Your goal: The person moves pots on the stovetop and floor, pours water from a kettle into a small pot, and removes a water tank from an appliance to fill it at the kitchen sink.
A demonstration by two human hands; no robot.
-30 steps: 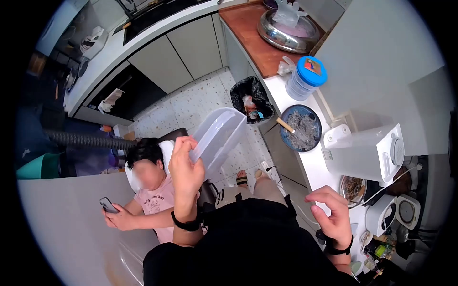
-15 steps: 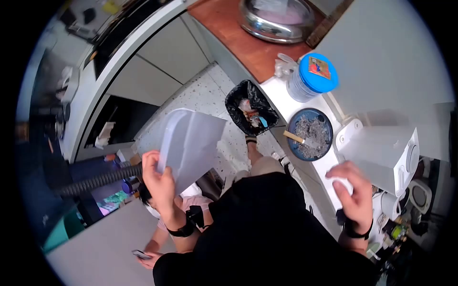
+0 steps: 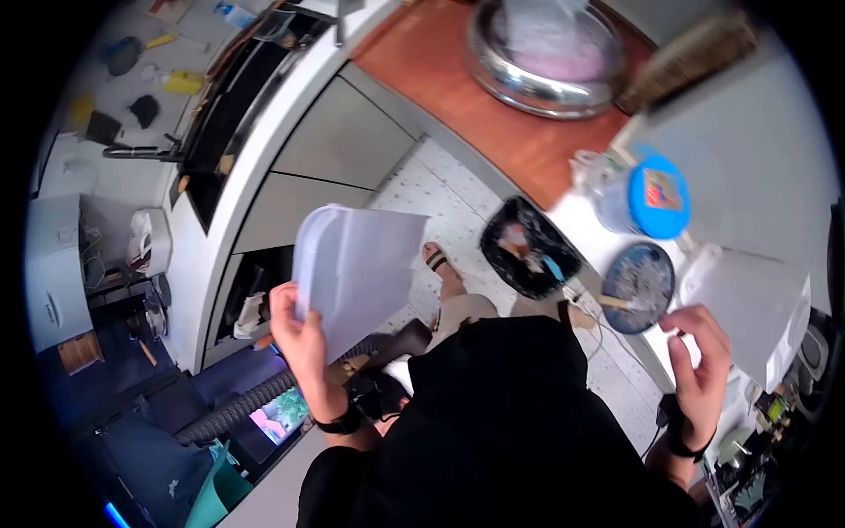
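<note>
My left hand [image 3: 301, 348] grips a translucent white plastic piece [image 3: 365, 273] by its lower left edge, thumb on the near side. The piece is thin and stands upright, with a rounded upper corner and a rim along one side. My right hand [image 3: 704, 374] hangs over the white ledge with nothing in it, thumb and forefinger curved and apart. Just beyond its fingertips is a round dark blue dish [image 3: 627, 324] of grey flaky bits, seen blurred. A small tool with a pale handle [image 3: 614, 302] lies across the dish's edge.
A blue-lidded tub [image 3: 660, 198] and a white box [image 3: 761, 304] stand along the ledge. Below is a black-lined trash bin [image 3: 500, 275] on the speckled floor. A shiny metal basin [image 3: 528, 95] rests on the brown counter [image 3: 440, 66]. Another person's dark head [image 3: 374, 392] is partly visible.
The view has swung, shifting the dish, tub and bin rightward and down in the picture. My left hand keeps its hold on the plastic piece. More of the left counter and sink shows.
</note>
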